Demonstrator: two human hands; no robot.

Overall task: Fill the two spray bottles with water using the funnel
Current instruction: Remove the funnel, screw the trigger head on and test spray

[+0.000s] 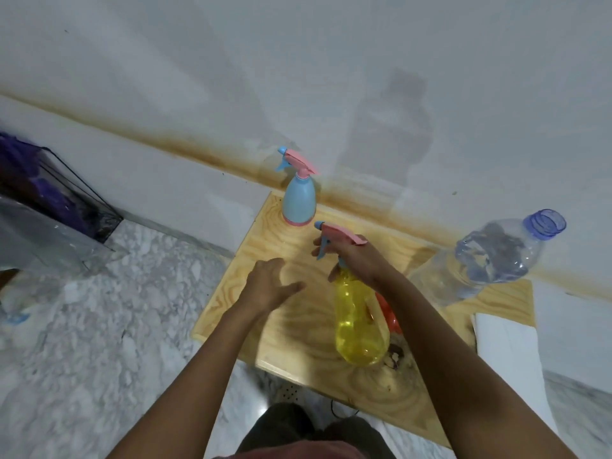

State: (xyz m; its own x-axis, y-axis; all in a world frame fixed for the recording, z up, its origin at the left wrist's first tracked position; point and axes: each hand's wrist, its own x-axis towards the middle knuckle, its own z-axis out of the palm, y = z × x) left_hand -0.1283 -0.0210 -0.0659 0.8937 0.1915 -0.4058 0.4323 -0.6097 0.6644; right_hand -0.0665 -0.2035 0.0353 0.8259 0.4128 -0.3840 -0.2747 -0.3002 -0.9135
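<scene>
Yellow spray bottle (359,319) and blue spray bottle (299,203) are both standing capped, right fingers (334,274) gripping the yellow neck, left fingers (275,265) hovering spread wide, so filling is seemingly unstarted.

A white plastered wall (298,61), banded by a rust-brown stain (212,157) running from 9 to 3 o'clock, meets a grey-white marble floor (99,326). A pale pine-grain wooden table (390,392) stands at centre. A dark wire-framed clear container (66,200) sits at 9 o'clock.
</scene>
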